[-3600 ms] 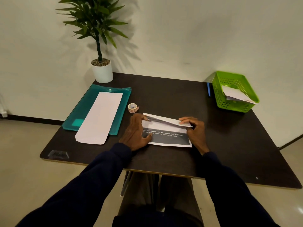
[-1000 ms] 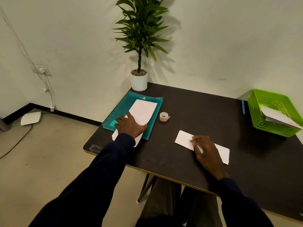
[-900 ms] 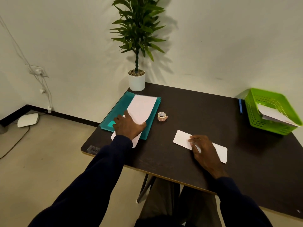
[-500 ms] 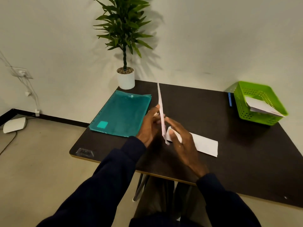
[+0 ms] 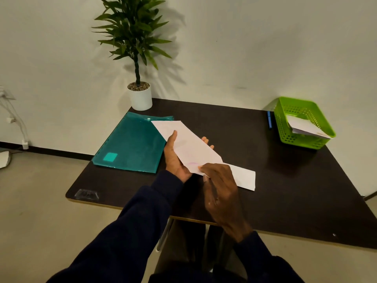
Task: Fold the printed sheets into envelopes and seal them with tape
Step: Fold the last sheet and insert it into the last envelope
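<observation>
Left hand (image 5: 175, 160) grips pale envelope (image 5: 188, 145), thumb on top, fingers beneath. Right hand (image 5: 222, 190) pinches its near end; faint pink mark (image 5: 192, 163) there unreadable.

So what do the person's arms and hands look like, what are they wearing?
Both arms are covered by long, dark navy sleeves of a soft, plain fabric: the left sleeve and the right sleeve each end at the wrist. No logo or pattern shows on them. The left hand and the right hand are bare: no gloves, and no ring or watch is visible.
</observation>
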